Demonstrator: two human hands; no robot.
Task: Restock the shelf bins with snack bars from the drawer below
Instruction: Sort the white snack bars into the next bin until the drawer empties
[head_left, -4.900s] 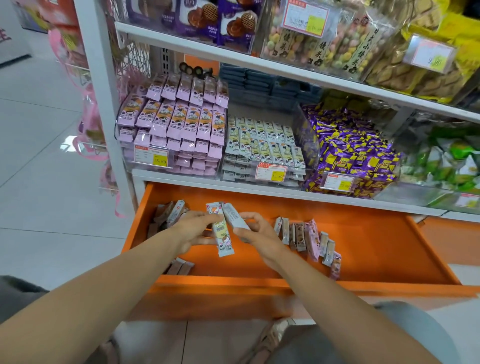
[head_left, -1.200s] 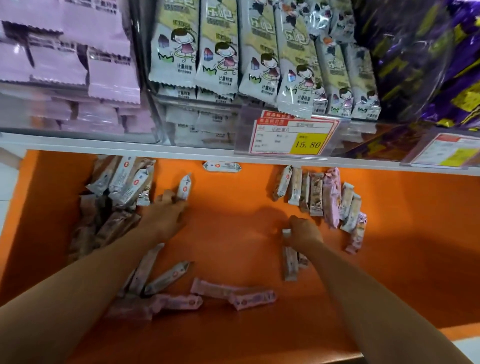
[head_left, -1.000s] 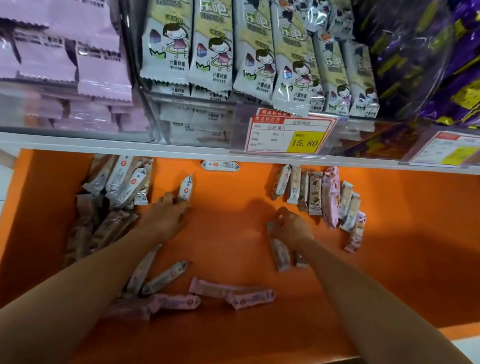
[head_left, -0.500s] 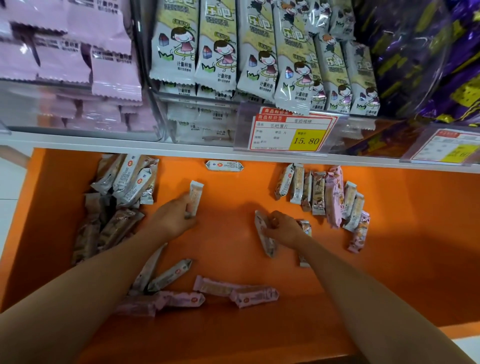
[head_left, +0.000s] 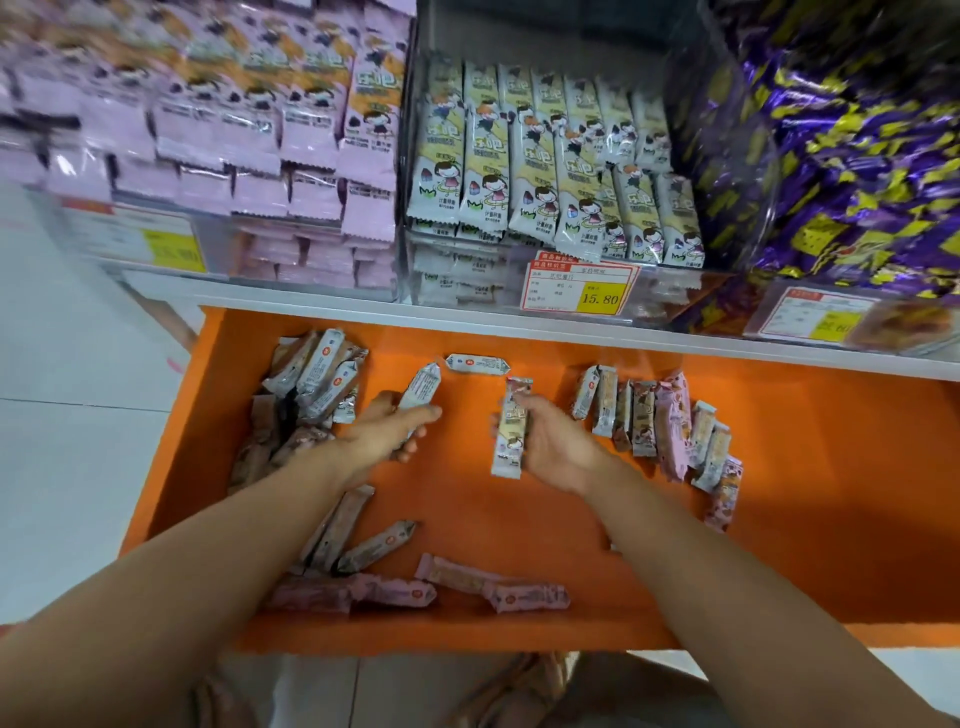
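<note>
Both hands are over the open orange drawer (head_left: 805, 519). My left hand (head_left: 387, 431) grips a grey-white snack bar (head_left: 422, 387), printed back facing up. My right hand (head_left: 553, 441) holds a cream bar with a cartoon girl (head_left: 511, 431) upright, lifted off the drawer floor. Directly above, the clear middle shelf bin (head_left: 550, 171) holds rows of the same cream bars. The bin to its left holds pink bars (head_left: 270, 135). Loose bars lie in the drawer: a pile at the left (head_left: 311, 379), a row at the right (head_left: 654, 421), several near the front (head_left: 431, 582).
A single bar (head_left: 477, 364) lies at the drawer's back. A bin of purple and yellow wrapped sweets (head_left: 841, 135) stands at the right. Price tags (head_left: 576, 286) hang on the bin fronts above the white shelf edge (head_left: 363, 312). White tiled floor lies to the left.
Both hands have picked up a bar each and raised them towards the shelf. The view has tilted up, showing more of the bins.
</note>
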